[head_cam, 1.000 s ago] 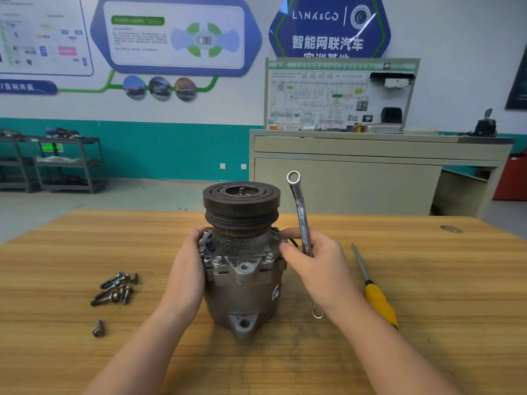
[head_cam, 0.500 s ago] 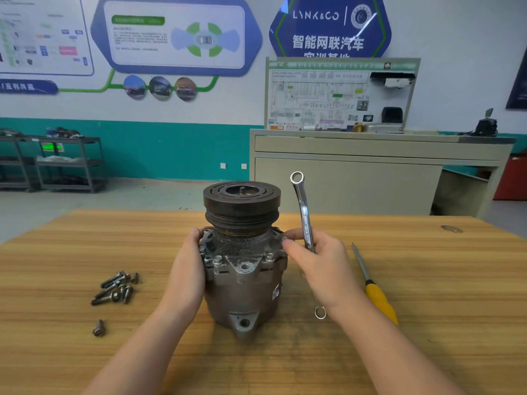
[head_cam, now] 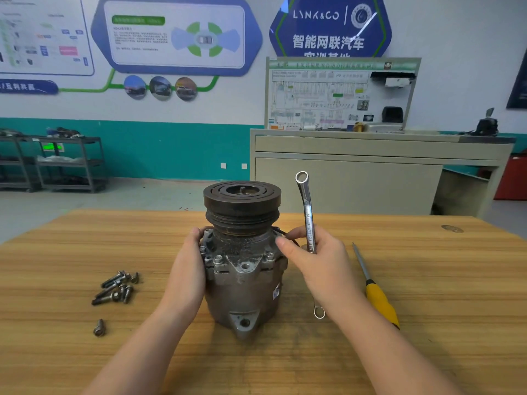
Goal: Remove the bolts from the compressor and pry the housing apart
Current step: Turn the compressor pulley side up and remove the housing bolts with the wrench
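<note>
Dull, grimy cast metal is seen on the compressor [head_cam: 242, 269]. A glossy chrome wrench [head_cam: 307, 215] is shown. The table [head_cam: 427, 280] is matt grained wood.

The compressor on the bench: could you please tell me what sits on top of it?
A dark grooved pulley with a slotted clutch plate crowns the compressor, with a small shaft end at its centre. What lies beneath the pulley, inside the housing, is covered.

One grey cast-metal compressor with dark grooved pulley [head_cam: 242, 260]. One chrome double-ring wrench [head_cam: 308, 223]. One yellow-handled screwdriver with steel shaft [head_cam: 376, 292]. Loose dark steel bolts on one light wooden table [head_cam: 85, 360]: cluster [head_cam: 117, 287], exact count unclear, roughly five; one separate bolt [head_cam: 99, 328]. Two hands: left [head_cam: 186, 276], right [head_cam: 322, 266].
</note>
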A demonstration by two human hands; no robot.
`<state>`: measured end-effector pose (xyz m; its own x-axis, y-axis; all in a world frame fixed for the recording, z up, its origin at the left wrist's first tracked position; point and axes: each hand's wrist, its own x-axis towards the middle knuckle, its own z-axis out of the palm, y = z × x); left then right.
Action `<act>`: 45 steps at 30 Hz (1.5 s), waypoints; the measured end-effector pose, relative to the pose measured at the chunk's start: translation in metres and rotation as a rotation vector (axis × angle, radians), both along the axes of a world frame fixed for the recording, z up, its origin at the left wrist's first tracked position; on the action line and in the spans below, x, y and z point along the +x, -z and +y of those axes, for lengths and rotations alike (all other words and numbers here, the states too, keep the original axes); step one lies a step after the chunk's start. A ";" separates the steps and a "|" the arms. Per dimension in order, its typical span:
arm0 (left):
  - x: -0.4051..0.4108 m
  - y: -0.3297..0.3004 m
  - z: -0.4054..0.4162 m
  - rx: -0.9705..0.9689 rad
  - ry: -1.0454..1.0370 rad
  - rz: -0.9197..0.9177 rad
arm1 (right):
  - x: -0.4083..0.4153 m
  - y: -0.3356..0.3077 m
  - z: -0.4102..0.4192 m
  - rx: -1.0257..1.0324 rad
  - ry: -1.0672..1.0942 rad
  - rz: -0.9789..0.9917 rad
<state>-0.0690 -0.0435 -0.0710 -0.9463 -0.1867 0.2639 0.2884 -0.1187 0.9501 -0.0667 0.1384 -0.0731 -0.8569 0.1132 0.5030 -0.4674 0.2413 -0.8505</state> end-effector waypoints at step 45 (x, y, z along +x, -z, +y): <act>0.023 -0.003 0.005 -0.362 -0.560 0.605 | 0.005 -0.015 -0.001 0.088 0.081 0.028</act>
<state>-0.0464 -0.0389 -0.0684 -0.4215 -0.3876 0.8198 0.6771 0.4669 0.5689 -0.0614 0.1373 -0.0579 -0.8323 0.1362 0.5374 -0.4663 0.3523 -0.8115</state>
